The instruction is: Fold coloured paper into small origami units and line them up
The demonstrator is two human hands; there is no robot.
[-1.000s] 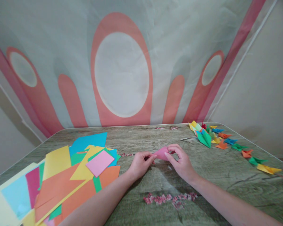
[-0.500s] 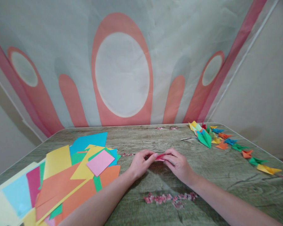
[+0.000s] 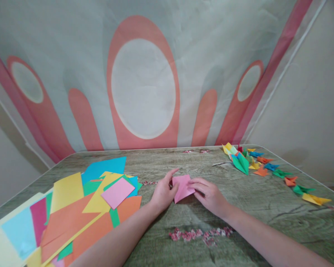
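A pink sheet of paper (image 3: 182, 188), creased and roughly square, is held between my two hands just above the middle of the table. My left hand (image 3: 164, 191) grips its left edge, the thumb lying on the face of the sheet and the index finger raised behind the top corner. On the other side, my right hand (image 3: 208, 192) pinches the right edge, with its fingers over the upper right part. The right thumb is partly hidden under the paper.
Loose coloured sheets (image 3: 69, 218) overlap on the left, a small pink square (image 3: 118, 193) on top. Folded paper planes (image 3: 239, 163) lie at the back right, beside a row of small folded paper figures (image 3: 284, 173). The wood-patterned table (image 3: 153, 244) has printed pink flowers.
The pink paper, seen nearly edge-on between my fingertips before, now shows its broad face towards me. My left hand has opened its grip somewhat, its index finger lifting.
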